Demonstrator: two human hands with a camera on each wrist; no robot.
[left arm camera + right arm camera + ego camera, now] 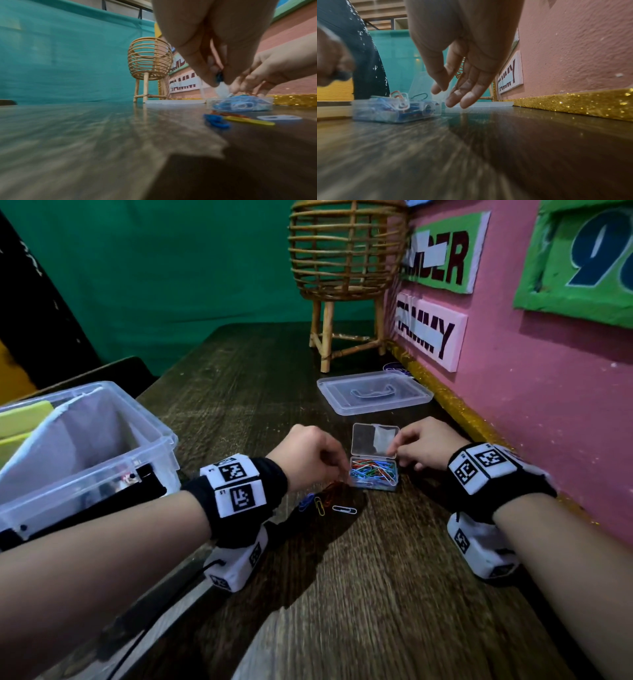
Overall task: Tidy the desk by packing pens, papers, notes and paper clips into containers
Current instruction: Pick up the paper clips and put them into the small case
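Paper clips are light, thin and slippery, so I'd pinch each one at its edge. My left hand [308, 455] is pinching a blue clip [219, 77] just over the small clear box [373, 474], already full of coloured clips. My right hand [423, 445] hangs relaxed beside its lid, holding nothing. Four loose clips [322, 505] sit just beside the box. The big tub [85, 446] holds papers.

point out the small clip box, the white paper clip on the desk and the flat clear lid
small clip box [373, 475], head view, on the clips filling its tray
white paper clip [344, 510], head view, on its wire loop
flat clear lid [342, 402], head view, on its bare left part
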